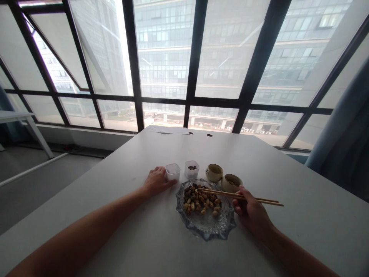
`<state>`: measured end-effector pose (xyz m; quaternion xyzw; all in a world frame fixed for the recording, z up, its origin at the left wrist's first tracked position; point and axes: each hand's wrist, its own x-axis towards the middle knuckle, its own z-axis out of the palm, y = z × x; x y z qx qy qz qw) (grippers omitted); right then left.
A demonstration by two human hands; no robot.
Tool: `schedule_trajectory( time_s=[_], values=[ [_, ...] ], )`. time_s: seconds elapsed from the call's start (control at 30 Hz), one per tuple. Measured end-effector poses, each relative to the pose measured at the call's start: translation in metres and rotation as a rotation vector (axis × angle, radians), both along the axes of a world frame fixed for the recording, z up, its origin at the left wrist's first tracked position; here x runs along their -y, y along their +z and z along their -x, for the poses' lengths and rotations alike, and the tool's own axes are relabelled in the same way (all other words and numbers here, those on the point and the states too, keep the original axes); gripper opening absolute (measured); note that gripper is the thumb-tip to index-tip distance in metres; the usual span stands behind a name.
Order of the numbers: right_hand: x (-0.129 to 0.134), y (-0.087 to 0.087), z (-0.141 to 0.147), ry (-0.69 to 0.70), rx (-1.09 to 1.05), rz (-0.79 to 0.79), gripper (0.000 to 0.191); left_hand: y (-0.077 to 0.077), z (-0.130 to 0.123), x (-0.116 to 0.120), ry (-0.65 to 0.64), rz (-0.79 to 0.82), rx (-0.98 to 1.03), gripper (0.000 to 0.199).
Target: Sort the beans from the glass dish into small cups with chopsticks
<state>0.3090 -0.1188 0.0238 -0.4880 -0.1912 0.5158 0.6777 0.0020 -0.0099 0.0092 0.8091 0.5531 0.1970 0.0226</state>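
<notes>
My right hand [252,211] grips a pair of wooden chopsticks [245,197], their tips among the mixed nuts and dark seeds [198,200] heaped in a scalloped glass dish [213,232]. Around a small translucent plastic cup [173,172], my left hand [157,181] is closed, thumb at the near side. That cup looks bare inside. Just right of it stands a second plastic cup [191,169] with a few dark pieces at its bottom. Two small tan ceramic cups stand behind the dish: one with dark writing [213,173], the other [230,183] holding some small pieces, partly behind the chopsticks.
Everything stands on a long white table [138,234]. Papers [170,130] lie at its far end, near two dark round holes. Large framed windows rise beyond it, one tilted open. A blue curtain [343,142] hangs at the right; another white table [17,116] is at left.
</notes>
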Motion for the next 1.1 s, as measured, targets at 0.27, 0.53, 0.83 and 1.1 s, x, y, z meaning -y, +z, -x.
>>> schedule_trajectory(
  time_s=[0.27, 0.53, 0.83, 1.1],
  values=[
    [-0.0012, -0.0004, -0.0011, 0.039, 0.044, -0.003, 0.036, -0.0029, -0.0009, -0.0017, -0.003, -0.003, -0.010, 0.055],
    [-0.0046, -0.0039, -0.0035, 0.088, 0.053, -0.003, 0.037, 0.0014, -0.0014, 0.0019, -0.006, 0.005, -0.028, 0.050],
    [-0.0055, -0.0061, -0.0055, 0.106, 0.068, 0.001, 0.038, 0.0016, 0.0003, 0.0018, -0.005, 0.006, -0.030, 0.051],
    [-0.0037, -0.0032, -0.0036, 0.105, 0.048, -0.021, 0.034, 0.0018, 0.0001, 0.0011, -0.019, 0.018, -0.022, 0.051]
  ],
)
